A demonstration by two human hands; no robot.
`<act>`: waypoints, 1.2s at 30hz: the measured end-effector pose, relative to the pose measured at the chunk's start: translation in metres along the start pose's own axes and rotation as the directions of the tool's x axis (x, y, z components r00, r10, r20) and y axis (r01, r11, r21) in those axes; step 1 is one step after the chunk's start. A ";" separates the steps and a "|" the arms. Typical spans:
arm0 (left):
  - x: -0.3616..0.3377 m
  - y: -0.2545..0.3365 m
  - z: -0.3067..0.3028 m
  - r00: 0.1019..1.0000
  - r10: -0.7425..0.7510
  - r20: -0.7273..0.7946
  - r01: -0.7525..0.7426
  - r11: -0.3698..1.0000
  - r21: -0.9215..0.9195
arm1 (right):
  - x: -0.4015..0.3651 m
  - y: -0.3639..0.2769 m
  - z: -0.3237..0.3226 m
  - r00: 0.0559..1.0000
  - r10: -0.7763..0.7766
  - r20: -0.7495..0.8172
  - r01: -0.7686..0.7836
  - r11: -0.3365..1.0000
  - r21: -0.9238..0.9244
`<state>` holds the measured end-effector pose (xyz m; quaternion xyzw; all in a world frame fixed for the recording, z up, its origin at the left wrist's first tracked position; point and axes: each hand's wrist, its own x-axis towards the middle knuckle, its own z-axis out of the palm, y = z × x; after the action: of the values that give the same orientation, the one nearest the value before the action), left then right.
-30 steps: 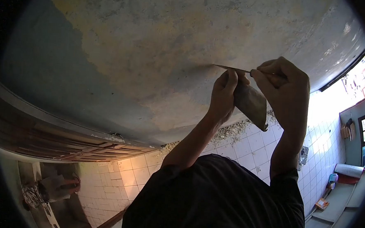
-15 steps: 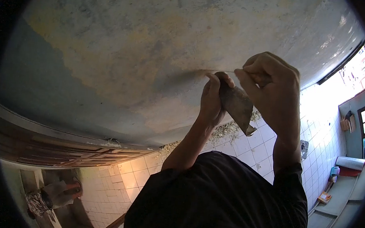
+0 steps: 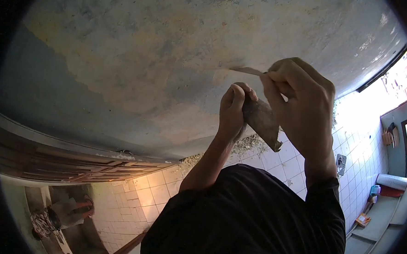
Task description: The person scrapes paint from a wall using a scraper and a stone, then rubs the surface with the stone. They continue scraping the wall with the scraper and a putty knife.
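The patchy wall (image 3: 124,63), with bare yellowish and grey-blue areas, fills the upper view. My right hand (image 3: 304,98) is closed in a pinch on a thin, flat scraper-like blade (image 3: 245,70). The blade is seen nearly edge-on, and its tip points left, close over the wall. Below it and to the left, my left hand (image 3: 232,111) grips the upper end of a dark, flat plate (image 3: 262,122). That plate slants down to the right, and its lower corner is bent. Part of its right edge lies behind my right hand.
Crumbled debris (image 3: 248,147) lies along the wall's foot on the white tiled floor (image 3: 279,170). A brown wooden door (image 3: 63,164) is at lower left. Small items, including an orange box (image 3: 362,220), sit on the ledge at right. A bright opening is at upper right.
The blade in my right hand has turned, showing more of its flat side. My left hand has shifted slightly left and down with the plate, widening the gap to the blade.
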<state>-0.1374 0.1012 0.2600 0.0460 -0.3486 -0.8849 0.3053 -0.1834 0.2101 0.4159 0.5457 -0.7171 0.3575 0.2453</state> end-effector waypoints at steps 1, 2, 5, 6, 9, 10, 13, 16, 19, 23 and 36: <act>0.000 -0.001 0.001 1.000 0.003 -0.011 -0.003 1.000 -0.002 | -0.002 -0.001 0.004 0.999 -0.038 -0.005 0.038 0.999 0.028; 0.001 -0.001 0.002 0.999 -0.027 -0.044 0.028 0.999 0.018 | -0.005 -0.002 0.010 0.999 -0.034 -0.001 0.034 0.999 0.034; 0.003 -0.004 0.008 0.999 -0.026 -0.040 0.028 0.999 0.046 | -0.011 0.010 0.027 0.993 -0.035 0.116 0.026 0.997 0.076; 0.001 -0.005 0.007 1.000 -0.004 -0.020 0.005 0.999 0.054 | -0.011 0.008 0.020 0.992 -0.034 0.119 0.024 0.997 0.080; 0.003 -0.002 0.011 0.998 0.010 0.062 -0.011 1.000 0.019 | -0.005 0.001 0.008 0.998 0.069 0.007 -0.069 0.997 -0.044; 0.005 -0.002 0.013 0.998 0.010 0.066 -0.011 1.000 0.021 | -0.005 0.002 0.007 0.998 0.070 0.003 -0.070 0.997 -0.045; 0.008 -0.003 0.023 0.996 0.063 0.058 -0.068 0.995 0.080 | -0.008 0.006 0.002 0.998 0.058 0.038 -0.056 0.998 -0.035; 0.009 0.000 0.032 0.995 0.070 0.072 -0.080 0.985 0.150 | -0.008 0.010 0.003 0.999 0.049 -0.010 -0.049 0.998 -0.047; 0.011 0.000 0.036 0.998 0.054 0.043 -0.058 0.992 0.116 | -0.007 0.008 0.000 0.997 0.076 0.022 -0.075 0.996 -0.045; 0.014 -0.002 0.035 0.996 0.047 0.080 -0.053 0.995 0.080 | -0.004 0.015 0.003 0.994 0.105 0.007 -0.105 0.993 -0.060; 0.013 -0.015 0.034 0.995 0.051 0.083 -0.057 0.996 0.063 | -0.011 0.020 0.015 0.995 0.102 -0.003 -0.102 0.994 -0.026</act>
<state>-0.1660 0.1222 0.2771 0.0104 -0.3907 -0.8656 0.3130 -0.1982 0.2080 0.3930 0.5047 -0.7484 0.3609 0.2345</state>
